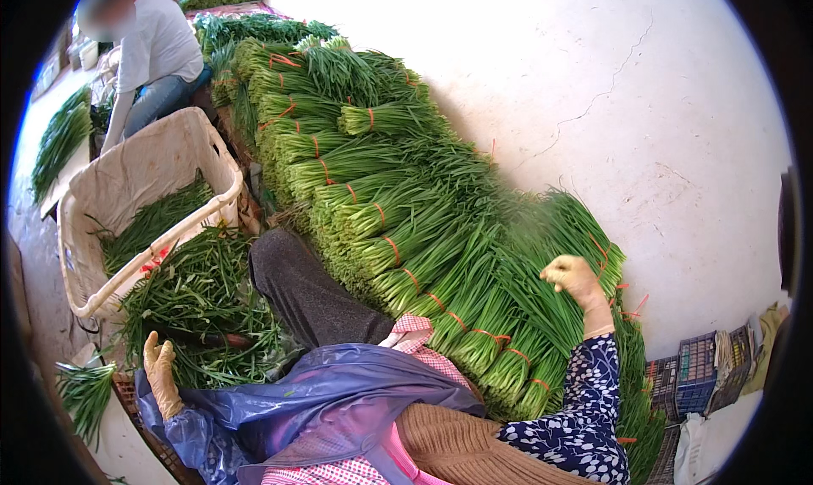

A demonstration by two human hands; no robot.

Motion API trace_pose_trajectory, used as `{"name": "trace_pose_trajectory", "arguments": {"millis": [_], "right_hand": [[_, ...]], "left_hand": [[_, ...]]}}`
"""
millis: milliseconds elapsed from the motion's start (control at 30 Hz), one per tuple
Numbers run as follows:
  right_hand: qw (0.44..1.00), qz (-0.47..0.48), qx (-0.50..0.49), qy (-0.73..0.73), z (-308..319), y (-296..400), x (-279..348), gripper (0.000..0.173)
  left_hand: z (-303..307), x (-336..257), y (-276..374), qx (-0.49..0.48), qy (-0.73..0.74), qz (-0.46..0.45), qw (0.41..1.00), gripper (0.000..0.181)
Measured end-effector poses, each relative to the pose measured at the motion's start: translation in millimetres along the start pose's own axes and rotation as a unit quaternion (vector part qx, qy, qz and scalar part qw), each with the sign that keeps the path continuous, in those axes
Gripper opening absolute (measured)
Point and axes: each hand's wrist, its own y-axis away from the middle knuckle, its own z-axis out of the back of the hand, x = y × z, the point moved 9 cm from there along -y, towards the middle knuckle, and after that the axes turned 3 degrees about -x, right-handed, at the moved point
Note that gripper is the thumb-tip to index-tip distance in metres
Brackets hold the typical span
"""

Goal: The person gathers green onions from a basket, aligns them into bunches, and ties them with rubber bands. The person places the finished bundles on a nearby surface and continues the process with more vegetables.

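Observation:
A long, high pile of green leafy bundles that look like garlic chives (406, 186), bound with orange ties, runs along the wall. Above the pile's near right part is my right hand (568, 275), in a pale glove, fingers curled; whether something thin is between them cannot be told. My left hand (161, 371), gloved too, is raised at the lower left with fingers apart and nothing in it. It is beside a heap of loose green leaves (209, 294). A smaller loose bunch (89, 390) lies on a pale board left of that hand.
A large off-white plastic crate (222, 202) holding green leaves stands beyond the heap. Another person (159, 47) sits bent over behind it, near more greens (63, 136). Stacked plastic crates (695, 371) stand at the right by the cracked white wall (635, 136).

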Motion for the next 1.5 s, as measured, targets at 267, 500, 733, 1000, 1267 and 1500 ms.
{"name": "trace_pose_trajectory", "arguments": {"millis": [267,500,733,1000,1267,1500], "right_hand": [[0.892,-0.058,-0.058,0.445,-34,-2,-43,0.029],[0.932,-0.007,-0.073,0.355,-30,-10,-74,0.027],[0.991,-0.096,-0.023,0.089,-22,-5,-96,0.017],[0.979,-0.104,0.021,0.176,-28,-21,-93,0.022],[0.925,0.129,-0.07,0.35,-56,-78,-26,0.035],[0.916,0.331,0.127,0.186,-228,-81,242,0.024]], "left_hand": [[-5,-8,8,0.003,0.007,0.002,1.0,0.059],[-5,-12,12,0.001,0.009,-0.007,1.0,0.059],[-5,-8,9,0.01,0.007,0.008,1.0,0.058],[-6,-19,21,0.004,0.025,-0.011,1.0,0.055],[-41,-70,45,0.056,-0.018,-0.022,0.998,0.057],[-13,-38,45,0.004,-0.21,-0.049,0.977,0.074]]}}
